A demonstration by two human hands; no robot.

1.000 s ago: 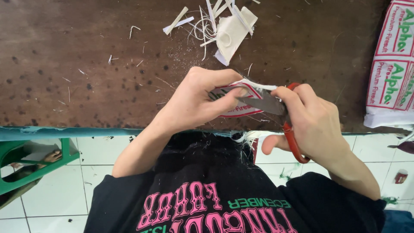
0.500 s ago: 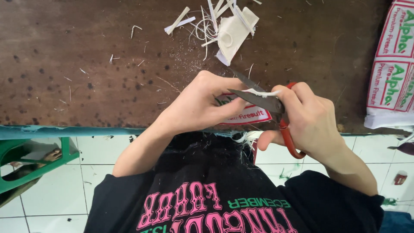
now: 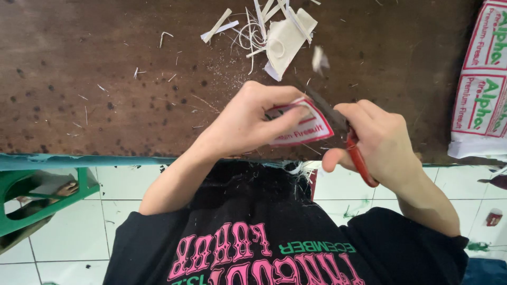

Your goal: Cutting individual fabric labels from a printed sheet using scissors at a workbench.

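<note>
You are wearing a black shirt that is filling the near edge and running out of frame at six o'clock. Just beyond it, your left hand is pinching a small white label with a red border between thumb and fingers, covering the label's left part. Your right hand is clenching around red-handled scissors; your fingers are hiding most of the handles, and the dark blades are blurring where they are meeting the label's edge at three o'clock of the left hand. Farther out on the brown desk, white fabric scraps are lying at twelve o'clock, cut off by the frame. At two o'clock, a stack of printed labels is running off the right edge.
</note>
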